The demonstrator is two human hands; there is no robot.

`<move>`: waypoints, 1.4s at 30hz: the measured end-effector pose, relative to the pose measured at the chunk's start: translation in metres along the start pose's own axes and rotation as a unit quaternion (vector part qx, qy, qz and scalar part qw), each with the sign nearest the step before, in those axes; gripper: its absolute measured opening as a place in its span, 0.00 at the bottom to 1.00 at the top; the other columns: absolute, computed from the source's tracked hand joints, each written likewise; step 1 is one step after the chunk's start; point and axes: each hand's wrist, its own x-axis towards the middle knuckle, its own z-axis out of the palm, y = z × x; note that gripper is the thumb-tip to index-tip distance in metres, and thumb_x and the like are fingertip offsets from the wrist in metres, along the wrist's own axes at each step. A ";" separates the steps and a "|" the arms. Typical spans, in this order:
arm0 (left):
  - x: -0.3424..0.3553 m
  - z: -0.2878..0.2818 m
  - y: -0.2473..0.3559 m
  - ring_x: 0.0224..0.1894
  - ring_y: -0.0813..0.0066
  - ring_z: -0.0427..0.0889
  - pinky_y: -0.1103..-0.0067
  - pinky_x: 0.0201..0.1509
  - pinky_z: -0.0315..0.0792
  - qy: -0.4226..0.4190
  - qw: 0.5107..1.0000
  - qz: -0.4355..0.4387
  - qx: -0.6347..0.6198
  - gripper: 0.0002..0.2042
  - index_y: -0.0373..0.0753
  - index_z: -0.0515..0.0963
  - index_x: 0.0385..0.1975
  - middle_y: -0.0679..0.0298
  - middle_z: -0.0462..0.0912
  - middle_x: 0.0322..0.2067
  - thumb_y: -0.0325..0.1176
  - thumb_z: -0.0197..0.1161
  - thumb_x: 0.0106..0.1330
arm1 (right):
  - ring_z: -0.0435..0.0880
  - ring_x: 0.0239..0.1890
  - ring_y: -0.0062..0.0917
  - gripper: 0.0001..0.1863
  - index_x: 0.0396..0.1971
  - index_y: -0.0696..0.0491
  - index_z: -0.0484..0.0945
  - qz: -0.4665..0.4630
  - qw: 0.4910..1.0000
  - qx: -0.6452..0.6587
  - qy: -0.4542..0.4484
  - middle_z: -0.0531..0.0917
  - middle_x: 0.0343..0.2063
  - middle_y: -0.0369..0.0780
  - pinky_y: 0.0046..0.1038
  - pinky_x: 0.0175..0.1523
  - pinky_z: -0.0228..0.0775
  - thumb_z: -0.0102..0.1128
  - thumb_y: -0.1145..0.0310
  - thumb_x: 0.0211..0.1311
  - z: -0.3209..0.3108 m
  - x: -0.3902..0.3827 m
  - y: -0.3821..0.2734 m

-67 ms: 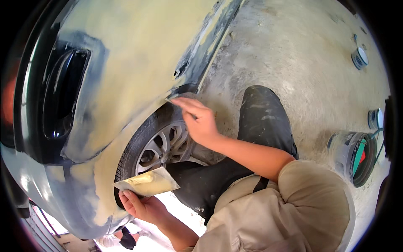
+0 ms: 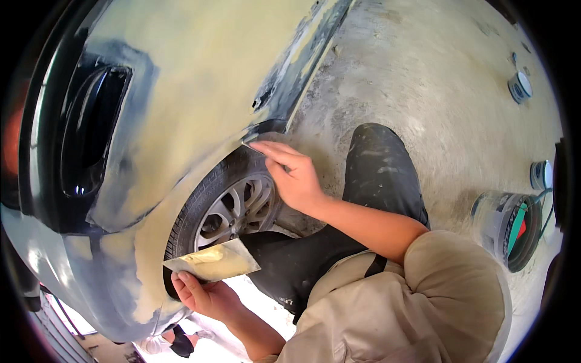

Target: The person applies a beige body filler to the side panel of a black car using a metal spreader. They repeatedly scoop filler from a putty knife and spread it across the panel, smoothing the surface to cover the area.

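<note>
A car body panel (image 2: 175,72), patched in pale yellow and grey, fills the upper left above a wheel (image 2: 224,212). My right hand (image 2: 293,178) holds a small, thin flat spreader (image 2: 247,141) at the panel's wheel-arch edge, fingers extended along it. Lower down, my left hand (image 2: 200,293) grips the near corner of a flat rectangular plate (image 2: 236,260) with a mound of yellowish paste (image 2: 203,257) on it, in front of the tyre.
A black-framed tail light recess (image 2: 91,133) is at the left. On the concrete floor (image 2: 423,78) at right are two small cans (image 2: 519,86) (image 2: 540,174) and a bucket (image 2: 514,233) with a hose and green item. My bent knees are beside the wheel. A pale shoe shows at bottom.
My right hand has shifted very slightly to the right at the arch edge. The plate in my left hand is almost still.
</note>
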 end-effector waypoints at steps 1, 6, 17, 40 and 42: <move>-0.001 -0.004 -0.003 0.41 0.76 0.77 0.79 0.49 0.72 -0.022 1.000 -0.005 0.000 0.11 0.30 0.70 0.44 0.59 0.79 0.39 0.33 0.55 0.70 | 0.77 0.53 0.29 0.18 0.52 0.55 0.76 0.027 0.998 0.037 -0.033 0.79 0.51 0.43 0.27 0.59 0.65 0.48 0.79 0.63 -0.006 -0.001 -0.014; -0.014 0.009 -0.020 0.35 0.79 0.77 0.82 0.43 0.72 -0.049 0.997 -0.054 0.027 0.08 0.31 0.70 0.37 0.62 0.78 0.34 0.31 0.55 0.69 | 0.72 0.60 0.29 0.19 0.56 0.56 0.73 0.149 0.893 0.235 -0.355 0.76 0.55 0.41 0.30 0.64 0.60 0.53 0.69 0.67 -0.031 -0.013 -0.085; -0.010 0.002 -0.008 0.38 0.80 0.77 0.84 0.44 0.71 0.045 0.999 0.024 -0.003 0.08 0.31 0.71 0.41 0.62 0.79 0.36 0.30 0.52 0.71 | 0.81 0.43 0.23 0.12 0.46 0.55 0.80 0.161 0.945 -0.146 -0.243 0.84 0.42 0.38 0.26 0.49 0.72 0.56 0.71 0.63 -0.077 -0.012 -0.045; -0.009 0.036 0.002 0.44 0.70 0.76 0.77 0.49 0.72 0.033 0.995 0.073 -0.058 0.11 0.31 0.65 0.44 0.53 0.77 0.43 0.34 0.49 0.72 | 0.79 0.48 0.36 0.17 0.37 0.36 0.85 -0.299 0.873 -0.354 -0.149 0.81 0.45 0.36 0.40 0.54 0.66 0.61 0.68 0.45 0.059 -0.024 -0.131; 0.000 0.022 -0.013 0.39 0.72 0.78 0.82 0.41 0.74 0.032 0.996 0.076 -0.042 0.13 0.30 0.65 0.45 0.54 0.77 0.40 0.35 0.49 0.72 | 0.78 0.48 0.32 0.17 0.37 0.35 0.84 -0.288 0.878 -0.356 -0.139 0.81 0.43 0.34 0.39 0.54 0.66 0.59 0.68 0.44 0.059 -0.031 -0.123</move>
